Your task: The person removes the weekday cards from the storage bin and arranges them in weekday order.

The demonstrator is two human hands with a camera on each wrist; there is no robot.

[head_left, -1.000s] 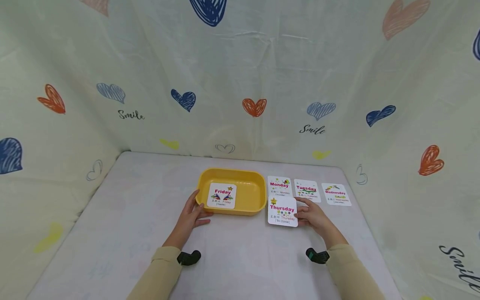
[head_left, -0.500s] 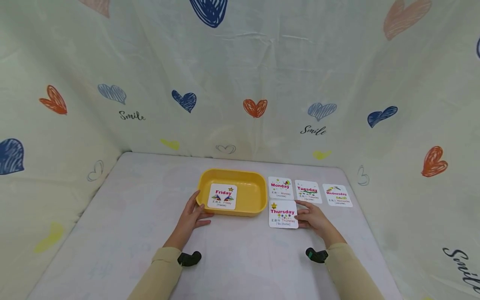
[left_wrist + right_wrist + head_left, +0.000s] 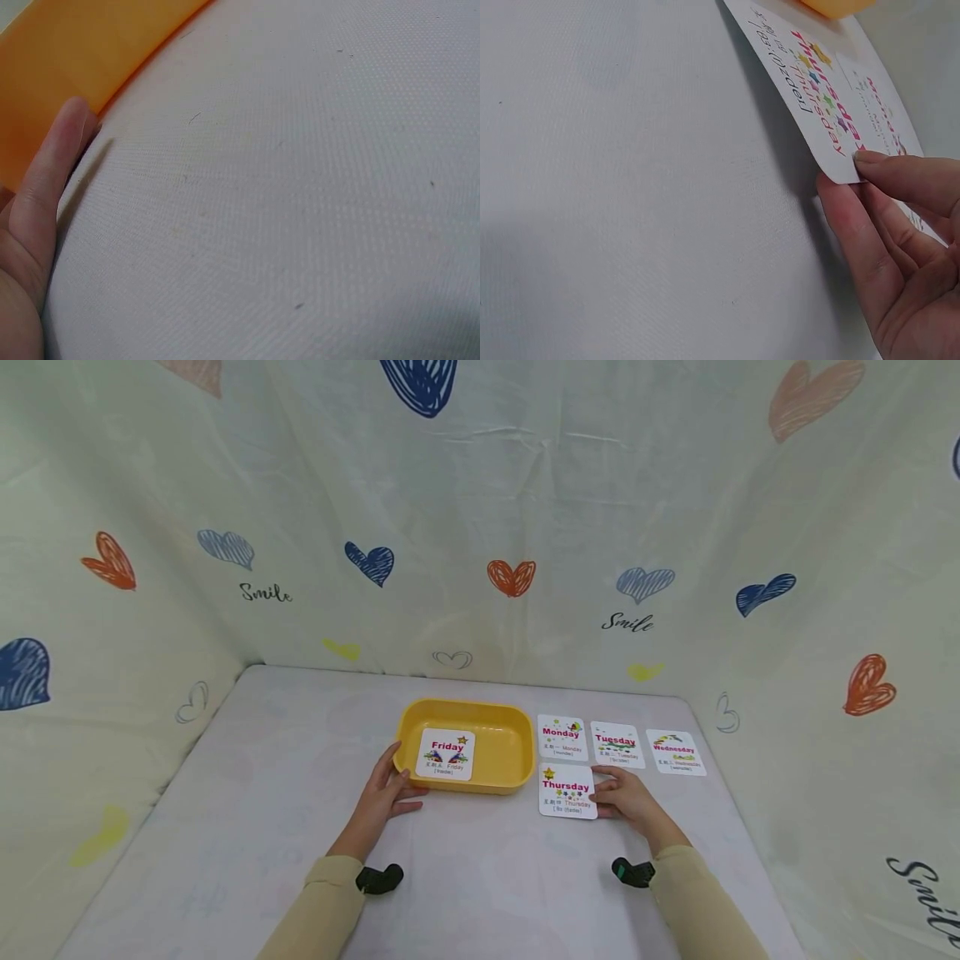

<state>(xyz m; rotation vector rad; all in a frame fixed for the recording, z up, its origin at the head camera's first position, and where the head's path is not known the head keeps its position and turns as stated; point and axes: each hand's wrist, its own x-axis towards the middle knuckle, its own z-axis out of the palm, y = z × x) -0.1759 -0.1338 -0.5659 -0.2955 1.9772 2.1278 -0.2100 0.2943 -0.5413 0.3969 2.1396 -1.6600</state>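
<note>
My right hand [image 3: 628, 799] pinches the right edge of the Thursday card [image 3: 567, 792] between thumb and fingers. In the right wrist view, the held edge of that card [image 3: 817, 112] is raised, with a shadow under it. Just beyond lies the Monday card [image 3: 562, 738], its lower edge close to the Thursday card's top. At the left front corner of a yellow tray [image 3: 517, 752], my left hand [image 3: 377, 800] grips the rim. The left wrist view shows a finger [image 3: 56, 161] along the tray's outer wall. Inside the tray sits the Friday card [image 3: 446, 754].
To the right of Monday, the Tuesday card [image 3: 617, 746] and the Wednesday card [image 3: 676, 752] continue the row. Everything stands on a white-covered table [image 3: 480, 877]. Behind and beside it hangs a pale curtain [image 3: 450, 485] printed with hearts.
The Thursday card has come slightly toward me. A second ago it overlapped the bottom of the Monday card; now a thin gap shows between them. My left hand holds its place at the tray.
</note>
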